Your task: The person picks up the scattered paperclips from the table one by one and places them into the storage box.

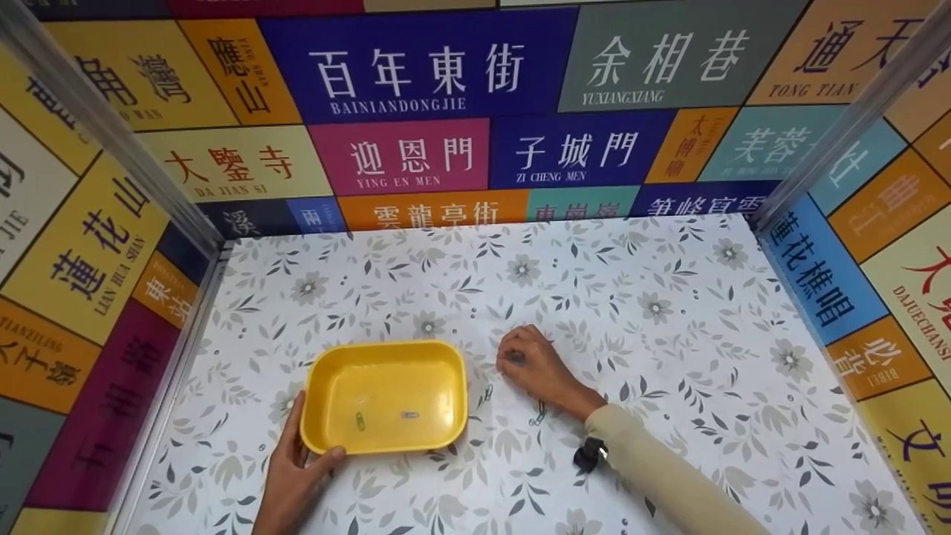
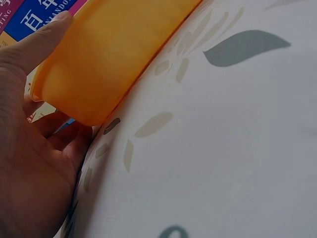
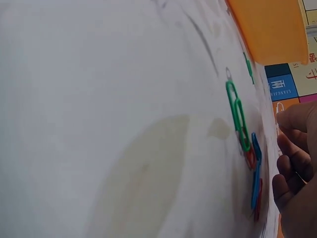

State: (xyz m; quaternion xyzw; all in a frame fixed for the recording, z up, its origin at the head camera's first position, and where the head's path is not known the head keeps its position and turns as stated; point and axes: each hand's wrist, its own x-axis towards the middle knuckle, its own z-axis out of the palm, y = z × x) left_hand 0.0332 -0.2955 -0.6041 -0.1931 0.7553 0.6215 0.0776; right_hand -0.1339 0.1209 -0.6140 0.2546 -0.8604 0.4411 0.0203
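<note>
Relation that matters from my seat: the yellow, round-cornered rectangular plastic tray (image 1: 386, 368) lies to the left of the right hand (image 1: 538, 365), just beside it, level with the tray's far half, its long axis running left to right and its right rim turned toward that hand. On the right hand, thumb and forefinger come together; at their tips the right wrist view gives me a small pale wire loop (image 3: 280, 107), which I read as a paper clip in the pinch. Left hand (image 1: 296, 464) is the nearer one to the tray, in fact on it: thumb over the near rim, fingers along the left wall at the near corner. Inside the tray, toward the near side, I note a yellow-green wire clip (image 1: 361, 421) pointing front to back and a bluish wire clip (image 1: 409, 415) lying crosswise, well apart. On the white leaf-patterned worktop (image 1: 475, 286), one slim green clip (image 1: 487, 392) sits near the tray's right wall, nearer me than the pinch. By the right wrist, a loose cluster: a bright green clip (image 3: 237, 116), overlapping red clip (image 3: 249, 157), and blue clip (image 3: 256, 173). In the way, I judge, only the tray's raised right wall.
</note>
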